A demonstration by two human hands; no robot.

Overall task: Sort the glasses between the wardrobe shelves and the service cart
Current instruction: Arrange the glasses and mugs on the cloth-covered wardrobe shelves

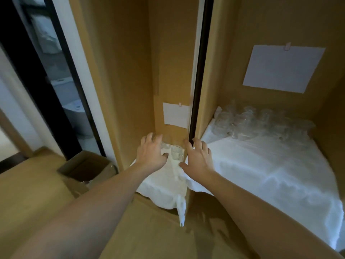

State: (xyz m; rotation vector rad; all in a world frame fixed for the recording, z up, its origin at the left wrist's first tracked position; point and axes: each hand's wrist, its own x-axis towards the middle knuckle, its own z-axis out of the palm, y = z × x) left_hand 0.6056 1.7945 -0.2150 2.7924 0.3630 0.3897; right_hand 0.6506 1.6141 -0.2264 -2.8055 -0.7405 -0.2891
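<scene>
The wardrobe has two shelves covered with white cloth. On the narrow left shelf [158, 186] stand a few clear glasses [176, 153] near the back. My left hand [151, 154] reaches palm down over the leftmost glass [164, 142], its fingers spread on top; the blur hides whether it grips. My right hand [197, 157] hovers with spread fingers at the front edge of the wooden divider [188, 184], holding nothing. Several more clear glasses [261, 122] are bunched at the back of the wide right shelf [261, 174].
White paper notes are taped to the back panels, one on the left [176, 114] and one on the right [281, 67]. A dark sliding-door edge [198, 71] runs down above the divider. An open cardboard box [87, 169] sits on the floor at the left, beside a doorway.
</scene>
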